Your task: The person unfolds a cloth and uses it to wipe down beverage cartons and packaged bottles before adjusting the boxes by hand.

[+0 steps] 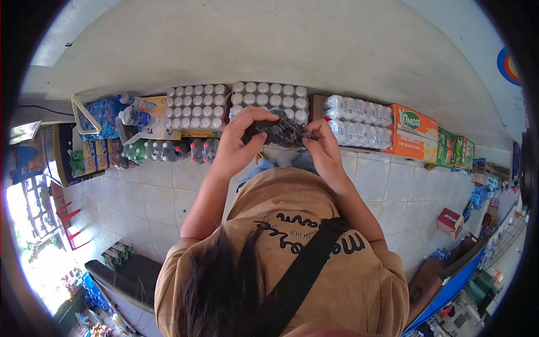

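Note:
Both hands are raised in front of my chest and hold a dark, tangled bundle (283,133) with grey-green bits. What it is made of is too small to make out. My left hand (241,139) grips its left side between thumb and curled fingers. At the right end, my right hand (324,147) pinches the edge with thumb and fingertips. Behind the bundle stands a pack of white-topped cans (269,96), partly covered by it and by my left fingers.
Along the wall sit another can pack (193,106), wrapped can packs (358,121), an orange Yomost carton (414,135) and green cartons (453,149). Soda bottles (163,150) line the left. A red chair (70,219) is far left, and a small box (450,222) rests on the tiled floor (370,174).

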A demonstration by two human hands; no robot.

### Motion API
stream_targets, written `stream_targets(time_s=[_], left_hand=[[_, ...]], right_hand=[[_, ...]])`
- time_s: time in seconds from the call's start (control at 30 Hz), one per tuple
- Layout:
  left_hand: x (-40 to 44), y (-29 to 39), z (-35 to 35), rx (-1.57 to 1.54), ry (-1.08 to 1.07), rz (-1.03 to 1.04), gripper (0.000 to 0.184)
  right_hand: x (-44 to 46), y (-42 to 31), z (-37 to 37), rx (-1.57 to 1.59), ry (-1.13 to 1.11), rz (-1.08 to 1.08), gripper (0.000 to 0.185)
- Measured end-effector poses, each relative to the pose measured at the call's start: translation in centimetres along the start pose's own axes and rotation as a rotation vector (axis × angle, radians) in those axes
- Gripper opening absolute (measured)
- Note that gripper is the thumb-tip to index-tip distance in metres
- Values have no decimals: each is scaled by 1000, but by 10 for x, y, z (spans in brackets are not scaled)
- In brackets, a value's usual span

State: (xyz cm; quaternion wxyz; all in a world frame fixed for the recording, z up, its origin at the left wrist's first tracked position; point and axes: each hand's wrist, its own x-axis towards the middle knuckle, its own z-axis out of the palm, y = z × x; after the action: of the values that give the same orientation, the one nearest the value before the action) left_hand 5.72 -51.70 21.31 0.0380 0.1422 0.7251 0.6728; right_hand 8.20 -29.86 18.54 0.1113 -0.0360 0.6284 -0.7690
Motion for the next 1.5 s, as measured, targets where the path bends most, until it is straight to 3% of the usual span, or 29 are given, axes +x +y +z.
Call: stream_targets(time_s=[0.1,0.2,0.27,0.33,0.37,0.43,0.5,0.57,0.63,0.73,0.8,0.9,0.93,0.97,1.0,1.03,1.07,1.1,1.17,1.23,1.3,1.43,1.5], left_hand=[[4,13,6,135,-32,-116,43],[11,21,26,228,-59,-82,48],[18,23,42,317,-20,19,50],[24,35,57,699,46,200,52],[26,48,66,701,68,194,52],[25,87,85,428,-37,265,55],[31,125,109,136,-84,609,48],[18,145,128,-11,-64,607,54],[36,157,131,-30,-124,1035,46],[38,162,137,-159,-236,957,44],[38,164,139,-311,-366,884,43],[39,157,126,-480,-511,805,43],[36,147,113,-274,-519,992,53],[36,142,102,-60,-522,1172,95],[38,141,98,-68,-534,1175,95],[41,143,95,-464,-650,947,49],[44,143,88,-843,-749,679,32],[48,137,67,-829,-820,650,20],[50,110,32,-593,-750,649,19],[40,91,-4,60,-300,394,22],[49,40,-20,547,-124,161,28],[32,-43,-61,723,-159,113,34],[22,-57,-78,512,-307,-92,39]], right_hand=[[5,-4,-15,-36,-37,-17,14],[13,-9,-32,-75,-96,-47,15],[19,-10,-42,-78,-130,-88,17],[23,-12,-50,-95,-155,-103,17],[24,-13,-57,-114,-165,-114,17],[30,-10,-70,-193,-194,-139,20],[33,-9,-76,-222,-168,-142,24],[35,-21,-77,-215,-181,-115,27],[37,-22,-82,-201,-229,-146,29],[41,-17,-89,-360,-286,-175,32],[48,-16,-91,-499,-377,-302,33],[52,-16,-84,-580,-418,-247,35],[54,-15,-80,-593,-411,-239,35],[58,-11,-78,-593,-400,-240,35],[62,-3,-76,-627,-394,-221,35],[65,4,-73,-661,-382,-201,35],[69,11,-68,-654,-330,-225,32],[72,16,-64,-680,-323,-218,31],[79,15,-46,-704,-286,-121,24],[83,19,-23,-697,-259,-123,23],[86,20,-2,-641,-288,-162,19],[87,23,43,-635,-291,-198,21],[84,30,61,-666,-186,-249,23]])
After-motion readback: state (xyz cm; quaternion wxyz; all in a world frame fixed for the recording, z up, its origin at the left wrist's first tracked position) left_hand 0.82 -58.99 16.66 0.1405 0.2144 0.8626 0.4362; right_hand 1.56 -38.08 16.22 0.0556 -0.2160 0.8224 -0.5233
